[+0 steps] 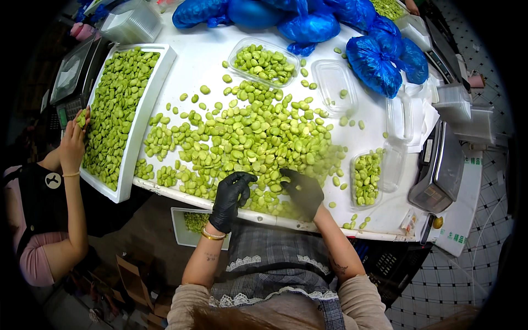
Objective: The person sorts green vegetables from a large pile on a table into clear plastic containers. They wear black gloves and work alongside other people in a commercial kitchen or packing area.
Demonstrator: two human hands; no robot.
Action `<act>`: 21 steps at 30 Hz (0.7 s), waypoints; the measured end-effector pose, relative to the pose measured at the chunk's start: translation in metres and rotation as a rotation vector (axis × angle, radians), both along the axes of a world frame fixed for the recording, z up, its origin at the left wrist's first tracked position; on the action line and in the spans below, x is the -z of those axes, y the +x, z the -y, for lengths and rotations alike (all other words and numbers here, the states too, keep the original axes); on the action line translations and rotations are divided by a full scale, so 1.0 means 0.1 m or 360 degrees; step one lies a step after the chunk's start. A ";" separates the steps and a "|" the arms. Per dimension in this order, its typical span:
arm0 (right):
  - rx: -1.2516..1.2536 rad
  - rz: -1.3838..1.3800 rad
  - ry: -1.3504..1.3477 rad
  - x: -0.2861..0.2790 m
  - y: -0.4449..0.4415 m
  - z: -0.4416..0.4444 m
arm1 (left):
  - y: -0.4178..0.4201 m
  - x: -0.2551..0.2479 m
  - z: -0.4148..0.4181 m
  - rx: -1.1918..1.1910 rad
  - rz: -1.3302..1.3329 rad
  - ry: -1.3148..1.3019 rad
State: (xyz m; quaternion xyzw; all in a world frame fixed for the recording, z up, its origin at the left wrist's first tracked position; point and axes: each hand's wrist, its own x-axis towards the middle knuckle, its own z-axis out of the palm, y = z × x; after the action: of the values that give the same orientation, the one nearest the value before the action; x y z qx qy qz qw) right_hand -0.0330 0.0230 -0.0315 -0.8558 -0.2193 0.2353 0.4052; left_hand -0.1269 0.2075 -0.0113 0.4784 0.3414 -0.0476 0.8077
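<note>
A loose heap of shelled green broad beans [260,140] spreads over the white table [192,53]. At its near edge is my left hand [231,200] in a black glove, fingers curled inward; whatever is inside them is hidden. My right hand [305,196], also black-gloved, reaches into the heap with thumb and forefinger slightly apart. One bean shows between those two fingertips, though I cannot tell if it is gripped. Beyond the heap, a clear plastic tub [264,62] holds beans. To the right stands a smaller clear tub [366,179] of beans, beside a clear lid [392,167].
A white foam box [150,119] full of beans stands at left, with a co-worker's hand [72,140] at its edge. Blue plastic bags [373,62] line the back. An unfilled clear tub [335,86], stacked containers [453,101] and a scale [439,169] are right. Another white box [179,227] sits below.
</note>
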 end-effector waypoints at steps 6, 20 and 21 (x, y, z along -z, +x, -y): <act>-0.0231 0.0313 -0.0176 0.07 -0.01 -0.09 | -0.14 -0.03 0.11 0.0045 -0.0021 -0.0081; -0.0474 0.0287 -0.0534 -0.05 -0.15 -0.40 | -0.39 0.02 0.15 0.0104 0.0158 0.0399; -0.0437 0.0305 -0.0541 -0.02 -0.18 -0.44 | -0.41 0.02 0.15 0.0059 0.0123 0.0310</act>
State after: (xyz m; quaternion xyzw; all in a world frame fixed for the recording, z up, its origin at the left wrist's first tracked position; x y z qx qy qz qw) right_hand -0.0510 0.0666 -0.0299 -0.8922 -0.3283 0.2395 0.1970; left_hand -0.1678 0.1923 -0.0135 0.5624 0.3040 -0.0105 0.7688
